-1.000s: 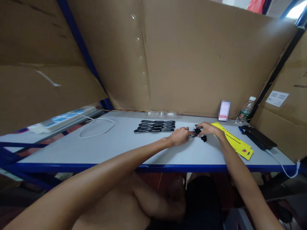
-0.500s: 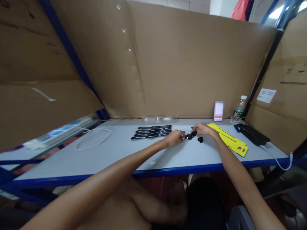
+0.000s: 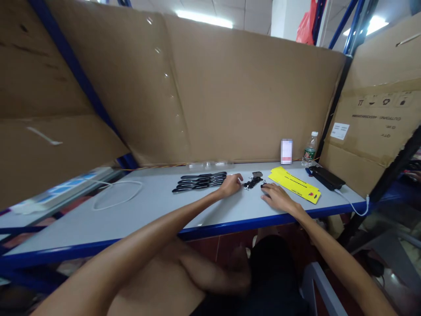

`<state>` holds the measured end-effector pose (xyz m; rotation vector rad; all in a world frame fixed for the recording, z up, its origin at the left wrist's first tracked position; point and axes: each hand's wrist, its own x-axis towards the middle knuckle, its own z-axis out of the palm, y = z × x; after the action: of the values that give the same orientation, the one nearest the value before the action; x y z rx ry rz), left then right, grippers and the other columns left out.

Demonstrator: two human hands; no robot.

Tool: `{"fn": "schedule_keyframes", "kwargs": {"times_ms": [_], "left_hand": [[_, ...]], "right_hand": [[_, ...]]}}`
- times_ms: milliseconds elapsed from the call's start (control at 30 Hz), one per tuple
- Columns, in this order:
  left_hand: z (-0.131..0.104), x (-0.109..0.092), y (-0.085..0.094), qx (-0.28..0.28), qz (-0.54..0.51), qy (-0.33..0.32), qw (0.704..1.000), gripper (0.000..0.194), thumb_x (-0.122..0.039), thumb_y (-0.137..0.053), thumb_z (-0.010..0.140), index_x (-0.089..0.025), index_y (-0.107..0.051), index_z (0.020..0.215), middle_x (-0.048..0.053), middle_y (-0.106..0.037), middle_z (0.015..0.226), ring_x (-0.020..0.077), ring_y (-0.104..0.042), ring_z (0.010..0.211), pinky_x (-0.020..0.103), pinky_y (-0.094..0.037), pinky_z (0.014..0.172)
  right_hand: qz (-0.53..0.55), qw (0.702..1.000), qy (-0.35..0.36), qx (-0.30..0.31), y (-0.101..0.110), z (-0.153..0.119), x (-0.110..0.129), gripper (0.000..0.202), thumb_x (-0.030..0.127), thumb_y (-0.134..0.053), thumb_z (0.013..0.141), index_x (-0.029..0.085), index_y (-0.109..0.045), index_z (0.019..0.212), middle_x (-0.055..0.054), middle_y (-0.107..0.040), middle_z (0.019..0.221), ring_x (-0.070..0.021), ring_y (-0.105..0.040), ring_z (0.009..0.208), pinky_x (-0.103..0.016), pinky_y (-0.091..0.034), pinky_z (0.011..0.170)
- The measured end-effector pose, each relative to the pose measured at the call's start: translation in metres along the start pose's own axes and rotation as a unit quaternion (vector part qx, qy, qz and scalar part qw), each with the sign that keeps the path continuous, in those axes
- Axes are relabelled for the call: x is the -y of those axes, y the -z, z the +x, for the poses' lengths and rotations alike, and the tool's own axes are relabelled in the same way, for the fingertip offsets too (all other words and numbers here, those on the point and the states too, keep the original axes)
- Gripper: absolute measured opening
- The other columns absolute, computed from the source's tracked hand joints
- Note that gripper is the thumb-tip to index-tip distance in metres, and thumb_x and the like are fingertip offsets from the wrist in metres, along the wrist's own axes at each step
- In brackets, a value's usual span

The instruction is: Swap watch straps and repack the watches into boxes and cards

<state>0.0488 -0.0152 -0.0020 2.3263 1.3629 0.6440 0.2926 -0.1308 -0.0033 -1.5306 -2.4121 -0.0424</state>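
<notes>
My left hand [image 3: 231, 184] rests on the grey table between several long black pieces [image 3: 199, 181] and a small pile of black and metal parts [image 3: 253, 182]. Its fingers are curled; whether anything is between them is too small to tell. My right hand [image 3: 275, 196] lies palm down right of the pile, fingers spread, with the fingertips on a small black part [image 3: 263, 185]. A flat dark piece [image 3: 257, 174] lies behind the pile. Yellow printed cards [image 3: 294, 184] lie beyond my right hand.
A phone [image 3: 287, 152] and a water bottle [image 3: 310, 149] stand at the back right, near a black case [image 3: 328, 177] with a white cable. Clear plastic pieces [image 3: 208, 166] lie along the back. A power strip [image 3: 62, 191] and white cable [image 3: 140, 189] are at left.
My right hand has moved from the pile toward the table's front and flattened over the small black part. My left hand has drawn slightly away from the pile. The camera view has shifted.
</notes>
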Motion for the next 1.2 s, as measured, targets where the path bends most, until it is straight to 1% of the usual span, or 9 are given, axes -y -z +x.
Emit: {"fn": "schedule_keyframes", "kwargs": {"times_ms": [100, 233, 367, 467, 567, 700, 867, 1067, 1200], "left_hand": [[0.005, -0.008, -0.012, -0.01, -0.064, 0.019, 0.998, 0.034, -0.003, -0.06, 0.074, -0.016, -0.066, 0.105, 0.005, -0.074, 0.09, 0.0185, -0.071, 0.089, 0.031, -0.054, 0.087], [0.01, -0.009, -0.018, -0.002, -0.103, 0.041, 0.994, 0.045, -0.004, -0.059, 0.078, -0.014, -0.058, 0.122, 0.008, -0.074, 0.104, 0.0136, -0.072, 0.09, 0.025, -0.056, 0.08], [0.01, 0.003, -0.005, -0.01, -0.09, 0.049, 0.995, 0.044, -0.005, -0.056, 0.078, -0.013, -0.057, 0.121, 0.011, -0.071, 0.109, 0.015, -0.071, 0.091, 0.026, -0.057, 0.076], [0.008, 0.013, 0.01, -0.023, -0.048, 0.037, 0.998, 0.043, -0.006, -0.054, 0.077, -0.014, -0.06, 0.119, 0.011, -0.071, 0.107, 0.0175, -0.069, 0.091, 0.03, -0.057, 0.081], [0.007, 0.019, 0.025, -0.035, 0.0, 0.012, 0.999, 0.045, -0.006, -0.054, 0.077, -0.016, -0.062, 0.12, 0.01, -0.071, 0.107, 0.0198, -0.067, 0.097, 0.034, -0.054, 0.091], [-0.001, 0.018, 0.041, -0.047, 0.132, -0.028, 0.99, 0.047, -0.009, -0.05, 0.085, -0.016, -0.059, 0.13, 0.011, -0.071, 0.112, 0.0226, -0.066, 0.105, 0.035, -0.05, 0.095], [-0.014, 0.0, 0.052, -0.028, 0.304, -0.062, 0.95, 0.049, -0.013, -0.044, 0.092, -0.02, -0.055, 0.14, 0.016, -0.067, 0.125, 0.0281, -0.066, 0.11, 0.037, -0.05, 0.091], [-0.017, -0.014, 0.038, 0.074, 0.375, -0.078, 0.921, 0.038, -0.017, -0.044, 0.094, -0.018, -0.066, 0.125, 0.018, -0.071, 0.119, 0.0306, -0.068, 0.106, 0.039, -0.049, 0.089], [-0.012, -0.012, 0.028, 0.099, 0.371, -0.085, 0.92, 0.031, -0.018, -0.049, 0.093, -0.014, -0.07, 0.116, 0.021, -0.072, 0.114, 0.0337, -0.069, 0.106, 0.041, -0.048, 0.09]], "right_hand": [[0.007, 1.0, -0.02, 0.004, -0.004, 0.003, -0.004, 0.036, 0.033, -0.048, 0.104, 0.017, -0.066, 0.13, -0.015, -0.058, 0.147, -0.0281, -0.052, 0.136, -0.038, -0.038, 0.111], [0.046, 0.996, -0.079, -0.021, -0.003, 0.031, -0.013, 0.039, 0.034, -0.044, 0.105, 0.019, -0.059, 0.138, -0.014, -0.065, 0.138, -0.0272, -0.057, 0.13, -0.035, -0.041, 0.106], [0.06, 0.993, -0.102, -0.011, -0.008, 0.075, -0.006, 0.06, 0.056, -0.052, 0.1, 0.017, -0.052, 0.145, -0.02, -0.057, 0.146, -0.0327, -0.05, 0.136, -0.039, -0.04, 0.108], [0.057, 0.984, -0.165, 0.033, -0.02, 0.108, 0.01, 0.087, 0.073, -0.049, 0.093, 0.013, -0.039, 0.155, -0.027, -0.04, 0.158, -0.0401, -0.036, 0.146, -0.049, -0.033, 0.113], [0.034, 0.976, -0.211, 0.038, -0.035, 0.123, 0.022, 0.094, 0.079, -0.043, 0.091, 0.011, -0.04, 0.156, -0.03, -0.034, 0.16, -0.0447, -0.027, 0.149, -0.06, -0.023, 0.115], [-0.001, 0.983, -0.185, 0.003, -0.047, 0.118, 0.022, 0.079, 0.074, -0.04, 0.095, 0.01, -0.062, 0.137, -0.029, -0.051, 0.145, -0.0419, -0.042, 0.137, -0.057, -0.029, 0.111], [-0.005, 0.987, -0.154, -0.052, -0.049, 0.108, 0.015, 0.051, 0.049, -0.043, 0.102, 0.013, -0.066, 0.129, -0.023, -0.056, 0.141, -0.0383, -0.045, 0.132, -0.05, -0.036, 0.108], [0.041, 0.977, -0.193, -0.085, -0.041, 0.106, 0.008, 0.046, 0.042, -0.033, 0.108, 0.017, -0.062, 0.132, -0.018, -0.064, 0.134, -0.0326, -0.051, 0.127, -0.044, -0.039, 0.106], [0.044, 0.966, -0.226, -0.118, -0.027, 0.099, -0.003, 0.047, 0.031, -0.024, 0.109, 0.016, -0.063, 0.129, -0.017, -0.067, 0.129, -0.0289, -0.057, 0.12, -0.037, -0.042, 0.099]]}}
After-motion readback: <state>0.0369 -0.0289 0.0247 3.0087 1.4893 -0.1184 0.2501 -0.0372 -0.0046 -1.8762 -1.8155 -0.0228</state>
